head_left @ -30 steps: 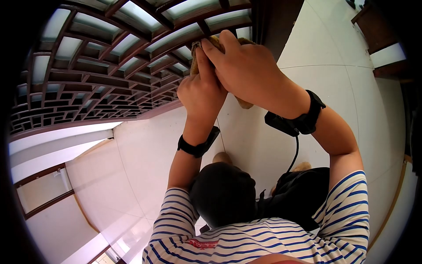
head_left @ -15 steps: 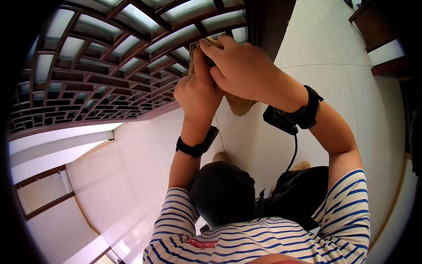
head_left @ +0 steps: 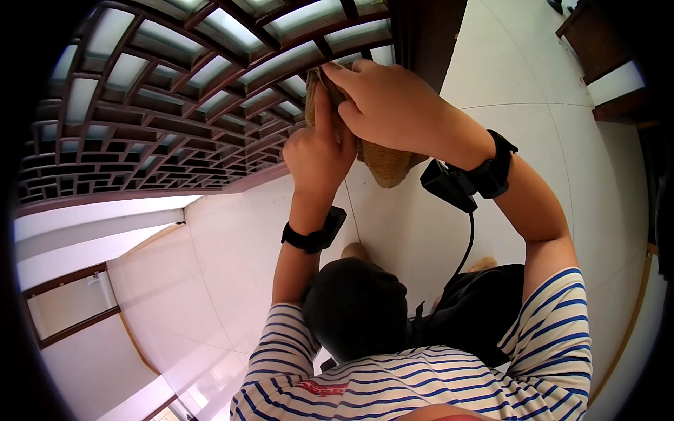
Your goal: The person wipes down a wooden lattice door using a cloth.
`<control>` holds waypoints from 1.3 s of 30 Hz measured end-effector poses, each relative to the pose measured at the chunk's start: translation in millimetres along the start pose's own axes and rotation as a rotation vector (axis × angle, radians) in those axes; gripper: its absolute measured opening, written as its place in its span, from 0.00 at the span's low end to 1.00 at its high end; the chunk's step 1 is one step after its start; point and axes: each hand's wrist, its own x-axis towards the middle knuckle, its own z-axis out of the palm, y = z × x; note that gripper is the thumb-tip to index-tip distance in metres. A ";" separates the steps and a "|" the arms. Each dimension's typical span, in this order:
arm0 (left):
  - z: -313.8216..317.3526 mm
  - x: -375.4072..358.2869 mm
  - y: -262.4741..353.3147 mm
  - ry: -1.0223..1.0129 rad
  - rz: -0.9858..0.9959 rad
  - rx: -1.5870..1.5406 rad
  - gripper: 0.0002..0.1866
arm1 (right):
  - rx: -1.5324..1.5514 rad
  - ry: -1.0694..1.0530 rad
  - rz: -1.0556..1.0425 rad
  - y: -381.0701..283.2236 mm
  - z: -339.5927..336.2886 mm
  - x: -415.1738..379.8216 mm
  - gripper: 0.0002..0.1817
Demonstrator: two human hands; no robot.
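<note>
A brown cloth (head_left: 386, 165) is bunched at the dark wooden lattice (head_left: 210, 105), and its loose end hangs down below my hands. My right hand (head_left: 397, 105) grips the cloth from the right, fingers bent over it near the lattice bars. Close beside it, my left hand (head_left: 316, 158) has its index finger stretched up onto the cloth while the other fingers curl in around it. Part of the cloth is hidden behind both hands.
The lattice ends at a dark wooden edge (head_left: 428, 42) on the right. Pale floor tiles (head_left: 246, 281) lie below. Dark wooden furniture (head_left: 600, 42) stands at the upper right. Black wrist straps with small boxes (head_left: 449, 184) sit on both forearms, one with a cable.
Both hands have shifted slightly right with the cloth, the left one also a little lower. More of the cloth's hanging end shows now.
</note>
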 end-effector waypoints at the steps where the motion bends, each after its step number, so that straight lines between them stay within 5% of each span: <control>1: 2.4 -3.5 -1.2 0.001 0.001 0.001 0.31 | -0.017 0.005 0.008 -1.0 0.3 -2.7 0.27; 6: 17.1 -16.4 -5.6 -0.087 0.007 -0.001 0.35 | -0.166 0.047 -0.004 -8.3 10.9 -13.5 0.29; 10: 34.5 -26.9 -18.2 -0.058 0.064 -0.039 0.38 | -0.590 0.239 -0.194 -2.2 41.1 -27.5 0.30; 16: 8.7 -31.5 -20.6 -0.125 0.210 -0.028 0.19 | -0.580 0.191 -0.233 43.1 81.6 -43.3 0.32; 18: -9.7 -16.2 -15.0 0.089 0.224 -0.103 0.11 | -0.569 0.183 -0.252 51.3 84.1 -44.0 0.32; 22: -76.0 14.3 9.7 0.235 0.289 -0.377 0.13 | -0.552 0.157 -0.268 49.8 80.9 -41.3 0.34; 24: -124.6 16.6 31.9 0.183 0.389 -0.494 0.06 | -0.530 0.129 -0.260 49.0 79.1 -41.1 0.32; 27: -173.4 21.8 28.1 0.087 0.528 -0.473 0.13 | -0.601 0.141 -0.278 48.9 80.5 -41.8 0.32; 31: -188.0 24.5 5.1 0.198 1.091 -0.502 0.22 | -0.564 0.086 -0.275 48.6 74.1 -39.7 0.37; 33: -191.8 -3.9 12.4 0.250 0.622 -0.530 0.27 | -0.559 0.074 -0.282 48.1 73.1 -40.6 0.41; 39: -118.3 0.5 9.3 0.133 0.315 -0.485 0.13 | -0.328 0.118 -0.245 43.6 62.3 -38.1 0.30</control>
